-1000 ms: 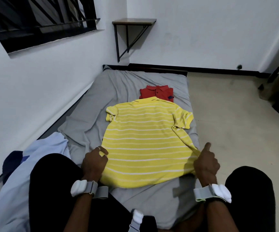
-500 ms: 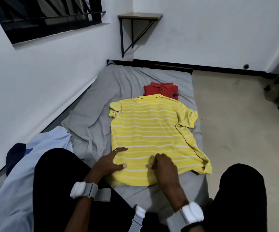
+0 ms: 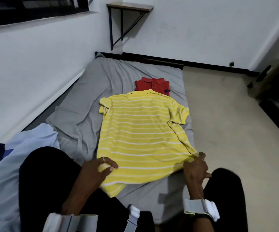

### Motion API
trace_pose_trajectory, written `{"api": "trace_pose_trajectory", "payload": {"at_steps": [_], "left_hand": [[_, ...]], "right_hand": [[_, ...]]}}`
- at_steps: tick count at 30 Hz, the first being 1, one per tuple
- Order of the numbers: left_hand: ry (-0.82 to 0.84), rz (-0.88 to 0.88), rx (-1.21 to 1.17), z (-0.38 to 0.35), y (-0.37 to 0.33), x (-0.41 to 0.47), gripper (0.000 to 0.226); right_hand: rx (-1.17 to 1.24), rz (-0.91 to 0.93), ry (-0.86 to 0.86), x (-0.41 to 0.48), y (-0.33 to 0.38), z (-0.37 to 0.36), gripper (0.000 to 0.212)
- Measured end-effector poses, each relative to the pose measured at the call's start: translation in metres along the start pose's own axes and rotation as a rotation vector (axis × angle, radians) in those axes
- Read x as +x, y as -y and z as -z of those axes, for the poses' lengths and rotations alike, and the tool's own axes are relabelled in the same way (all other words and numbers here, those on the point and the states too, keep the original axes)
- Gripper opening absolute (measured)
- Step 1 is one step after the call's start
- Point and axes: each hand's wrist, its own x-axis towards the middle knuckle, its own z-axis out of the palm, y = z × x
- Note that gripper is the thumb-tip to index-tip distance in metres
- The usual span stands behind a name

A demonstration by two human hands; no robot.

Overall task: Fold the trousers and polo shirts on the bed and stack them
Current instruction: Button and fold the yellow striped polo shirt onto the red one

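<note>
The right grip (image 3: 195, 166) is narrow, pinching the near right hem corner of the yellow polo shirt (image 3: 142, 131). Half a second ago it was pressing the shirt's middle, and that corner lay rumpled. The left grip (image 3: 100, 168) has curled round the near left hem, where it lay flat before. The shirt lies spread back-up on the bed (image 3: 118, 76), its collar end overlapping the folded red polo shirt (image 3: 152, 83) beyond it. A light blue garment (image 3: 35, 138) lies left of the shirt. Smoothing looks finished; with both corners held, the first fold can probably begin.
</note>
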Motion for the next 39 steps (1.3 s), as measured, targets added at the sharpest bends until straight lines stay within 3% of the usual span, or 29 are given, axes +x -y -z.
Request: {"api": "trace_pose_trajectory", "payload": {"at_steps": [2, 5, 6, 8, 12, 16, 21, 23, 27, 29, 31, 33, 36, 39], "left_hand": [[-0.109, 0.012, -0.049, 0.004, -0.005, -0.001, 0.009], [-0.264, 0.057, 0.053, 0.002, -0.011, -0.004, 0.019], [-0.304, 0.085, 0.099, 0.000, -0.014, -0.005, 0.022], [-0.358, 0.160, 0.194, 0.001, -0.015, -0.005, 0.023], [-0.309, 0.255, 0.391, 0.003, -0.007, -0.010, 0.025], [-0.200, 0.214, 0.576, -0.016, 0.007, -0.018, 0.029], [-0.213, 0.121, 0.533, -0.016, 0.027, -0.021, 0.027], [-0.223, 0.162, 0.556, -0.015, 0.025, -0.020, 0.040], [-0.169, 0.235, 0.751, -0.013, -0.002, -0.031, 0.064], [-0.078, 0.258, 0.771, 0.002, 0.004, -0.021, 0.065], [-0.020, 0.236, 0.639, 0.026, 0.002, 0.003, 0.052], [0.045, 0.212, 0.439, 0.047, -0.018, 0.035, 0.026], [0.222, 0.272, 0.438, 0.065, -0.028, 0.097, 0.023], [0.466, 0.327, 0.312, 0.081, -0.004, 0.161, 0.014]], "right_hand": [[0.233, 0.004, 0.010, 0.004, -0.012, 0.012, 0.044], [0.654, 0.036, -0.029, 0.004, -0.029, 0.031, 0.021], [0.761, 0.031, -0.012, 0.009, -0.035, 0.035, 0.020], [0.787, 0.030, -0.017, 0.021, -0.042, 0.043, 0.039], [0.321, 0.085, -0.115, 0.020, -0.038, 0.057, 0.026], [-0.146, 0.141, -0.011, 0.008, -0.037, 0.043, 0.027], [-0.309, 0.075, 0.020, 0.013, -0.052, 0.047, 0.026], [-0.402, 0.103, -0.002, 0.017, -0.057, 0.056, 0.023], [-0.668, 0.266, -0.182, 0.016, -0.060, 0.055, 0.039], [-0.620, 0.403, -0.240, 0.013, -0.049, 0.047, 0.042], [-0.486, 0.550, -0.172, 0.002, -0.030, 0.035, 0.043], [-0.293, 0.619, 0.016, -0.024, -0.007, 0.007, 0.039], [-0.010, 0.732, 0.436, -0.085, 0.024, -0.044, 0.024], [-0.027, 0.835, 0.671, -0.139, 0.039, -0.080, 0.031]]}}
